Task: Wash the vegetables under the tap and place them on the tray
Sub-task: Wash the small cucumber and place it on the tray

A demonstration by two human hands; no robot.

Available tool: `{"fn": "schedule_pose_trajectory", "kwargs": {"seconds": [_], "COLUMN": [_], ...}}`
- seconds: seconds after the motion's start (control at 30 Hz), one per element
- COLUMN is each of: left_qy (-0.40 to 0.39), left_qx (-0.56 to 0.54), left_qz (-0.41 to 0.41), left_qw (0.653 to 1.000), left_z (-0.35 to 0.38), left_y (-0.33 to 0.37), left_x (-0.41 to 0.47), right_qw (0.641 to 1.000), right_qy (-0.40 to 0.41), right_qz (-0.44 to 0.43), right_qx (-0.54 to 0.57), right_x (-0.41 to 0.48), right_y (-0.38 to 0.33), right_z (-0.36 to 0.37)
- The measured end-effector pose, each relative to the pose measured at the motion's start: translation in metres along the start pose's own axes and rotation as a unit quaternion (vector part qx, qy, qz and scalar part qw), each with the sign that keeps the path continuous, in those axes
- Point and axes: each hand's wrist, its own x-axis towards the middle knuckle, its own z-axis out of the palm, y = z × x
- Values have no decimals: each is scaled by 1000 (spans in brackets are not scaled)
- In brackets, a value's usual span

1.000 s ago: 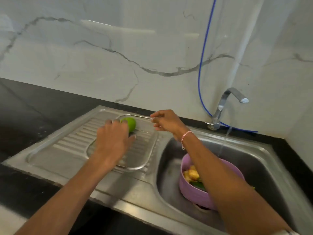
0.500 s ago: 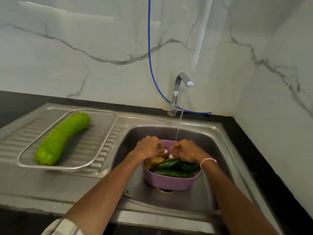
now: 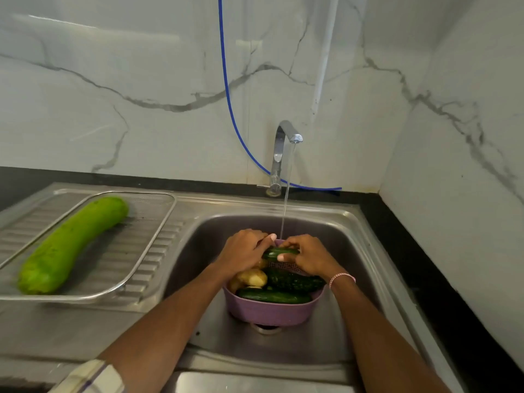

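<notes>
My left hand (image 3: 243, 251) and my right hand (image 3: 309, 255) both grip one dark green cucumber (image 3: 279, 253), held level above the purple basket (image 3: 269, 309) in the sink. Water runs from the tap (image 3: 285, 137) in a thin stream onto the cucumber. Inside the basket lie more cucumbers (image 3: 273, 296) and a yellowish potato (image 3: 252, 277). A long light green gourd (image 3: 71, 245) lies diagonally on the wire-rimmed tray (image 3: 153, 239) on the draining board at the left.
The steel sink basin (image 3: 326, 336) sits in a black counter (image 3: 442, 279), with marble walls behind and to the right. A blue hose (image 3: 226, 89) hangs down the wall behind the tap. A white object (image 3: 90, 377) shows at the bottom edge.
The hands left the tray, where the gourd now lies, and went to the basket. They have since lifted one cucumber out of it into the water stream.
</notes>
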Motion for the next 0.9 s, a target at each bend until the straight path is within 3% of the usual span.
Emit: {"fn": "schedule_pose_trajectory", "kwargs": {"seconds": [0.07, 0.2, 0.37, 0.47, 0.8, 0.9], "left_qy": [-11, -37, -4, 11, -10, -7], "left_qx": [-31, -202, -244, -277, -353, -393], "left_qz": [13, -8, -30, -59, -54, -50], "left_qw": [999, 979, 969, 959, 934, 918], "left_z": [-2, -9, -8, -5, -3, -2], "left_y": [-4, -11, -7, -4, -10, -3], "left_x": [7, 17, 21, 24, 34, 36], "right_qw": [995, 952, 921, 941, 988, 988], "right_qy": [52, 109, 54, 38, 118, 145], "right_qz": [10, 50, 55, 19, -11, 40], "right_qx": [87, 282, 382, 336, 97, 38], "right_x": [0, 4, 12, 14, 32, 40], "right_y": [1, -5, -5, -6, 0, 0], "right_z": [3, 7, 7, -1, 6, 1]}}
